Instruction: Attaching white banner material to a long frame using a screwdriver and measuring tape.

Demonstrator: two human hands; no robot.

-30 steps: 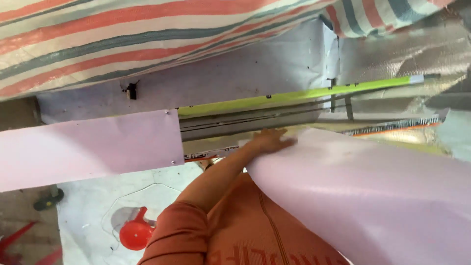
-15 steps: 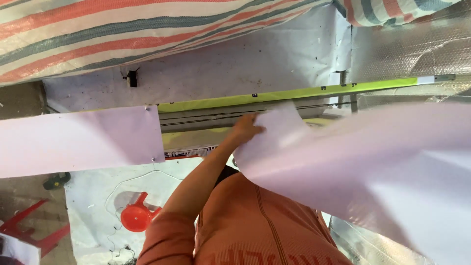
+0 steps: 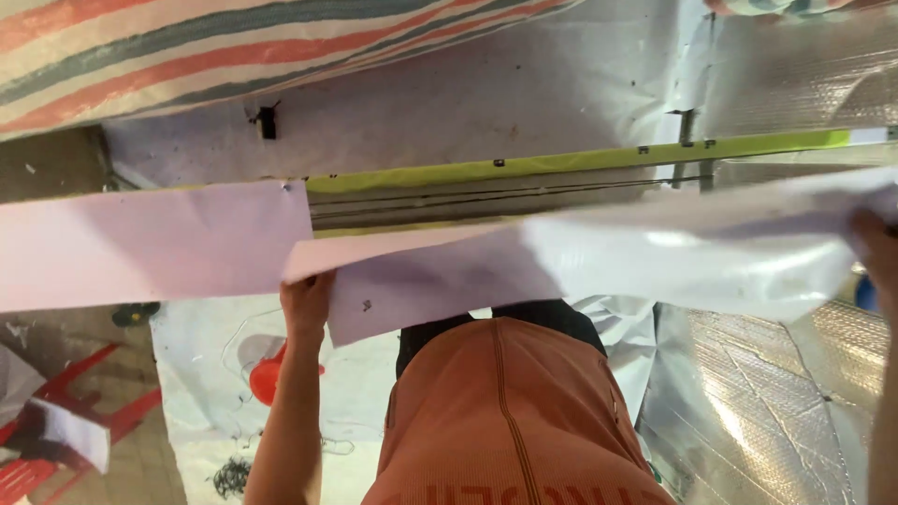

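Note:
A long pale lilac sheet [image 3: 599, 266] is stretched out flat in front of me, just above my orange shirt [image 3: 505, 421]. My left hand [image 3: 304, 304] grips the sheet's left end from below. My right hand [image 3: 879, 252] shows only partly at the frame's right edge and holds the sheet's other end. Behind the sheet runs a long machine with a yellow-green bar [image 3: 561, 165]. A second lilac sheet [image 3: 150, 245] lies to the left, its right edge close to my left hand.
A striped tarp [image 3: 187, 47] hangs across the top. On the floor below lie a white plastic sheet [image 3: 201, 374] with a red funnel-like object [image 3: 267, 379], a red stool [image 3: 65, 435] at lower left, and silver bubble foil [image 3: 776, 402] at the right.
The sheet was curled up over my right side; it is now spread out flat between both hands. My left hand has moved left and down along its edge.

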